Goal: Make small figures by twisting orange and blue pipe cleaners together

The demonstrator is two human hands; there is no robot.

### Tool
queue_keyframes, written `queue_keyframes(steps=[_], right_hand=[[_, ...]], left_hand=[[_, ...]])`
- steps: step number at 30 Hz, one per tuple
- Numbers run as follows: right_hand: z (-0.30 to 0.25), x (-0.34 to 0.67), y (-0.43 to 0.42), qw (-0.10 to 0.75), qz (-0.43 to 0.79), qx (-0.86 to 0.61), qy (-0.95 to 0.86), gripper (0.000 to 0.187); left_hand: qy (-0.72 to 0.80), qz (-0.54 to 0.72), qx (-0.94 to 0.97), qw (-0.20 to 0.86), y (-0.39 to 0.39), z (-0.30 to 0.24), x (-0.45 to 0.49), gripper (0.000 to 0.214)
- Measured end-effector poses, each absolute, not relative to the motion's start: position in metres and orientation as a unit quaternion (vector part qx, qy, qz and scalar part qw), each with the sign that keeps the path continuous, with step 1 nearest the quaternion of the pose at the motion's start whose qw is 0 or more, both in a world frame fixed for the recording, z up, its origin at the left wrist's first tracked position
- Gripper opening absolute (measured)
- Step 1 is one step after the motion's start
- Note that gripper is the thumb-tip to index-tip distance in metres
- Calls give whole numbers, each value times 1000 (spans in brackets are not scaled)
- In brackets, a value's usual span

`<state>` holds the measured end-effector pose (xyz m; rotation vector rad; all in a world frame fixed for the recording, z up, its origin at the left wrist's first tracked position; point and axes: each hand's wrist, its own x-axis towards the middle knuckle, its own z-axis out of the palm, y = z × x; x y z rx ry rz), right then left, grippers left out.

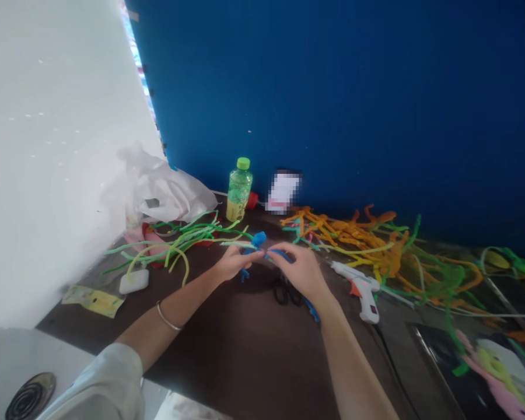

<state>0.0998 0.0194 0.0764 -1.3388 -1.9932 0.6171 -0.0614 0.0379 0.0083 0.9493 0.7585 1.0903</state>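
Note:
Over the middle of a dark table, both my hands meet on a blue pipe cleaner (259, 240). My left hand (233, 262) pinches it near a fuzzy curled blue end, with a bangle on that wrist. My right hand (298, 269) is closed on the same blue strand, whose tail runs down past the wrist. Black scissors (287, 293) lie on the table just under my right hand.
A white glue gun (362, 290) lies right of my hands. Orange and green pipe cleaners (376, 242) pile up at the back right, green and yellow ones (184, 238) at the left. A green-capped bottle (238, 189), a plastic bag (166, 189), a small white case (133, 282).

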Motion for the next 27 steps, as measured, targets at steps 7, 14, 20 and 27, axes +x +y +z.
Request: queue_keyframes(steps=[7,14,20,27], right_hand=[[73,97,23,382,389,-504,-670,22],[54,88,25,417,516,-538,-519,35],[40,77,26,447,544,-527,-475,30],[29,66,21,442,616,-493,-427,27]], left_hand=[[330,432,406,735,38,7,-64,30],[312,460,322,767,37,8,-65,34],[294,525,300,740,38,5,-62,35],[351,560,305,686,40,5,-59,34]])
